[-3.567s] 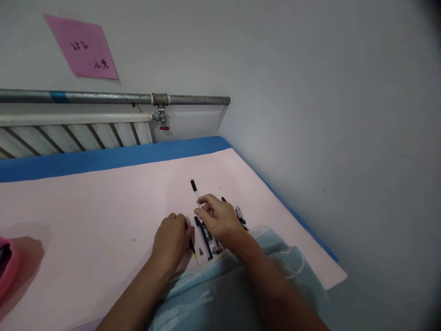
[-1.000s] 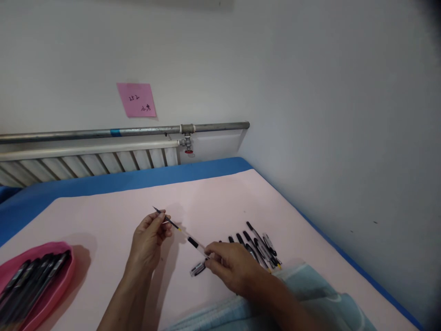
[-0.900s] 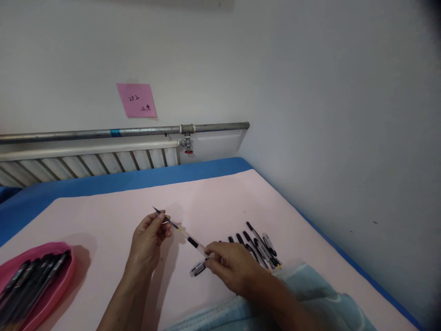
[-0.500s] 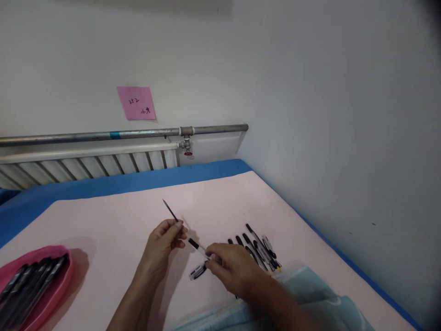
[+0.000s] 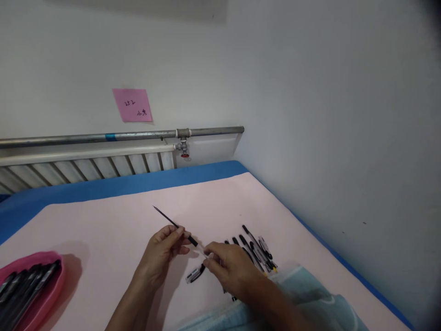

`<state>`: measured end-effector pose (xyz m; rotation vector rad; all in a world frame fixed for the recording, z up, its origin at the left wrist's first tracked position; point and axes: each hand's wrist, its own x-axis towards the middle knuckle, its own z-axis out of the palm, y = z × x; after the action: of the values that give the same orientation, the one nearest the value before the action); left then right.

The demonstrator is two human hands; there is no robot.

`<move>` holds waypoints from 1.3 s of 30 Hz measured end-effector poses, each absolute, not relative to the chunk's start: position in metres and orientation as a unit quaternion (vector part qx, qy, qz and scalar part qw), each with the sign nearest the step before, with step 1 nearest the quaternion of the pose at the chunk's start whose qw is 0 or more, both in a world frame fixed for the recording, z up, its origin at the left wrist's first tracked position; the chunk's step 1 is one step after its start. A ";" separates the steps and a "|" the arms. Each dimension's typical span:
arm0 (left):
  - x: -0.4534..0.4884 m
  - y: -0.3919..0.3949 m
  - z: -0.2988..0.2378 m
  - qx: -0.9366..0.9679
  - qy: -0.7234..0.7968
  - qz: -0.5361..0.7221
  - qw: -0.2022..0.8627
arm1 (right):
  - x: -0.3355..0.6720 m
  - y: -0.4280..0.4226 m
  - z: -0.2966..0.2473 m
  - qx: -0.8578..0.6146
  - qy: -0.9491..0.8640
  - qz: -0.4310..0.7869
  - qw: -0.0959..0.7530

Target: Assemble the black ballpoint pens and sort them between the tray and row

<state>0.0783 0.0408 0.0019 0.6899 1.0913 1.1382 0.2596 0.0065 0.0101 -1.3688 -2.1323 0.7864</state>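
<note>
My left hand (image 5: 164, 252) sits just left of the frame's centre, thumb and fingers pinched shut on a thin black pen refill (image 5: 165, 217), whose bare end slants up and to the left above the pink sheet (image 5: 113, 230). The refill's lower end meets the pen barrel (image 5: 193, 241), which shows a short black section. My right hand (image 5: 229, 271), just beside the left and lower right of it, has its fingertips closed on the barrel's far end. A small clear and black pen cap (image 5: 193, 274) lies on the sheet under the gap between my hands. A row of black pens (image 5: 254, 247) lies just right of my right hand, near the light blue cloth (image 5: 292, 303). At lower left, well apart, a pink tray (image 5: 51, 294) holds more black pens (image 5: 25, 287).
</note>
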 end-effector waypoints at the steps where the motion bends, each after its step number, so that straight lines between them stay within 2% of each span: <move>1: 0.078 0.040 0.003 0.304 0.478 0.501 0.654 | 0.260 0.006 0.011 -0.500 -0.780 0.286 0.245; 17: 0.077 0.041 0.003 0.320 0.490 0.492 0.645 | 0.260 0.006 0.015 -0.500 -0.796 0.262 0.217; 28: 0.087 0.037 0.000 0.284 0.491 0.535 0.626 | 0.260 0.005 0.003 -0.505 -0.826 0.151 0.203; 35: 0.093 0.037 -0.004 0.260 0.482 0.555 0.626 | 0.259 0.004 0.003 -0.508 -0.818 0.159 0.220; 39: 0.097 0.035 -0.006 0.286 0.480 0.562 0.610 | 0.257 0.005 0.006 -0.503 -0.801 0.215 0.243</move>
<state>0.0968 0.0353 -0.0063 0.6612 1.1075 1.2988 0.2570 0.0046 0.0057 -1.3748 -2.1880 0.5883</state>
